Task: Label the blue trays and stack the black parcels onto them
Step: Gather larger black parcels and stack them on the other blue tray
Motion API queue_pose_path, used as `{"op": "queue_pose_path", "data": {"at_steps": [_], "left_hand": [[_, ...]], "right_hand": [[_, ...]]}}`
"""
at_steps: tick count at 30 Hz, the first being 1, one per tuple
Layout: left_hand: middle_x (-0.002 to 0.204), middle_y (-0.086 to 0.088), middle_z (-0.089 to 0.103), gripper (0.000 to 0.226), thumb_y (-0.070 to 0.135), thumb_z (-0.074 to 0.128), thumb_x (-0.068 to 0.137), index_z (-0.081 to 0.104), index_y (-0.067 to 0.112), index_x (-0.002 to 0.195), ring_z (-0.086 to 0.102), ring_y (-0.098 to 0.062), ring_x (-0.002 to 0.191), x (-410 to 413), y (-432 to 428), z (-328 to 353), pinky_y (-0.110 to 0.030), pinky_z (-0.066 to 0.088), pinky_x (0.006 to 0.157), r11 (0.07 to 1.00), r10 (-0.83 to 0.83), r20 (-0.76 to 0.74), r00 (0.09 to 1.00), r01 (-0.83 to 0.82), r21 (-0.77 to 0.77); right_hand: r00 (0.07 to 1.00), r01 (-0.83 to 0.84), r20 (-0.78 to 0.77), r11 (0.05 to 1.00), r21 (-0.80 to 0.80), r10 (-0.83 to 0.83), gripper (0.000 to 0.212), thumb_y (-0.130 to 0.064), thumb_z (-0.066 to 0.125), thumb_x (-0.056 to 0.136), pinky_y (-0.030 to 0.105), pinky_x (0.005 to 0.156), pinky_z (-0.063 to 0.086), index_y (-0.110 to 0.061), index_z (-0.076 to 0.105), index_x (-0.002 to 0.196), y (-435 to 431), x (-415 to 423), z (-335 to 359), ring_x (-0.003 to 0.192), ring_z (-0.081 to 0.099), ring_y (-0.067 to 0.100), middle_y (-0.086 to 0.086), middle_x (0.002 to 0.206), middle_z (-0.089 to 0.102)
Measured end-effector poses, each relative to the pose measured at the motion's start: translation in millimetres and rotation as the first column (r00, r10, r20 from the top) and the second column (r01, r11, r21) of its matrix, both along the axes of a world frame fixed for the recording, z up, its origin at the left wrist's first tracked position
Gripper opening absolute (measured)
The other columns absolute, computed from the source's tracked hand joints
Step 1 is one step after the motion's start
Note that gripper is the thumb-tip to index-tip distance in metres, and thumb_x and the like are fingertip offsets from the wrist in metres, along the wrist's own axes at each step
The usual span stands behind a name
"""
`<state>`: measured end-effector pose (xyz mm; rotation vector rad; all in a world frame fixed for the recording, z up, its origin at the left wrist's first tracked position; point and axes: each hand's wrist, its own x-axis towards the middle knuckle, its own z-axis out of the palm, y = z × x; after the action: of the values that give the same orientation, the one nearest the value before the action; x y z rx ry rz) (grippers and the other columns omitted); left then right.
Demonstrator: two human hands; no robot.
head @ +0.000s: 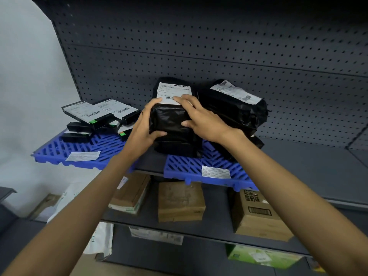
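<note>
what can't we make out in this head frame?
- Text on the tray labels and the parcel label: too small, blurred.
- Parcels under the top black parcel: count unclear; both hands, left and right, cover the stack's edges.
- Right blue tray: rear part hidden under parcels.
- Green box, bottom shelf: blurred, partly hidden by the right forearm.

Shipping label print too small to read, tray label text illegible, green box blurred, lower parcels partly hidden behind left hand
</note>
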<state>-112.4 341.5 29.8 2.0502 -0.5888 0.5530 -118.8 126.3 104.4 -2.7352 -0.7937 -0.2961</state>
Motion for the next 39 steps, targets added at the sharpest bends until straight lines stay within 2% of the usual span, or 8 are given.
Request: {"op": "queue_pose_path", "data": {"at_steps": [8,12,14,17,23,27,34,39], "left_hand": [[0.15,0.013,0.036,0.094,0.012,0.074,0.085,0.015,0.047,0.149,0.042,-0.011,0.136,6,4,-5,-0.041,0.043,0.108,1.0,0.001,-0.04,0.999,-0.002,-0.028],[0.151,0.032,0.028,0.101,0.022,0.073,0.086,0.001,0.041,0.154,0.036,0.004,0.138,4,1,-8,-0.017,0.039,0.108,0.995,-0.069,-0.07,0.995,0.064,-0.07],[0.15,0.038,0.024,0.106,0.022,0.074,0.086,-0.007,0.034,0.155,0.034,0.006,0.139,2,-2,-11,-0.013,0.036,0.108,0.991,-0.078,-0.066,0.995,0.071,-0.111],[0.155,0.017,0.031,0.104,0.02,0.073,0.087,-0.004,0.032,0.156,0.036,-0.004,0.141,3,-9,-17,-0.037,0.038,0.114,0.989,-0.044,-0.073,0.996,0.033,-0.142],[0.159,0.007,0.026,0.099,0.02,0.072,0.088,0.001,0.041,0.154,0.031,-0.009,0.145,7,-26,-17,-0.043,0.034,0.117,0.994,-0.057,-0.064,0.996,0.051,-0.102],[0.162,0.002,0.021,0.096,0.021,0.068,0.091,-0.002,0.027,0.156,0.025,-0.009,0.147,9,-43,-15,-0.035,0.029,0.119,0.995,-0.073,-0.051,0.996,0.069,-0.078],[0.161,0.006,0.022,0.105,0.037,0.076,0.08,-0.001,0.041,0.151,0.027,-0.007,0.146,8,-40,-28,-0.023,0.029,0.116,0.994,-0.077,-0.078,0.994,0.07,-0.089],[0.157,0.023,0.02,0.122,0.027,0.086,0.068,0.002,0.035,0.155,0.023,0.003,0.145,15,-50,-35,-0.006,0.022,0.111,0.998,-0.051,-0.038,0.998,0.05,-0.035]], "right_hand": [[0.996,0.058,0.068,0.997,0.042,-0.061,0.075,-0.016,0.054,0.096,0.049,0.092,0.049,-0.032,0.011,0.155,13,-3,-11,0.12,0.053,0.035,-0.002,0.161,0.007],[0.998,0.034,0.041,0.975,0.221,-0.044,0.099,-0.005,0.062,0.085,0.045,0.074,0.056,-0.042,0.002,0.154,-1,-16,-34,0.091,0.061,0.026,-0.007,0.162,-0.001],[0.999,0.024,0.027,0.952,0.306,-0.034,0.105,-0.003,0.066,0.085,0.045,0.079,0.057,-0.048,-0.002,0.152,-4,-20,-44,0.103,0.06,0.027,-0.008,0.162,-0.002],[1.0,-0.006,0.011,0.913,0.409,0.001,0.105,-0.002,0.069,0.086,0.046,0.097,0.051,-0.047,0.0,0.152,-2,-20,-49,0.141,0.035,0.023,-0.008,0.163,0.001],[0.994,0.043,0.076,0.905,0.422,-0.083,0.101,0.004,0.065,0.086,0.046,0.111,0.039,-0.045,0.007,0.152,-16,-18,-54,0.146,0.023,0.017,-0.007,0.162,0.008],[0.992,0.025,0.101,0.911,0.413,-0.073,0.102,0.004,0.068,0.085,0.029,0.102,0.04,-0.043,0.008,0.153,-35,-12,-56,0.143,0.027,0.015,-0.006,0.163,0.008],[0.992,0.054,0.089,0.923,0.381,-0.095,0.139,-0.008,0.089,0.066,0.041,0.081,0.06,-0.051,-0.012,0.15,-31,-8,-74,0.125,0.053,0.031,-0.015,0.164,-0.007],[0.963,0.181,0.124,0.912,0.368,-0.241,0.148,-0.012,0.094,0.057,0.045,0.06,0.06,-0.048,-0.015,0.15,-29,-2,-83,0.087,0.07,0.036,0.003,0.163,0.018]]}}
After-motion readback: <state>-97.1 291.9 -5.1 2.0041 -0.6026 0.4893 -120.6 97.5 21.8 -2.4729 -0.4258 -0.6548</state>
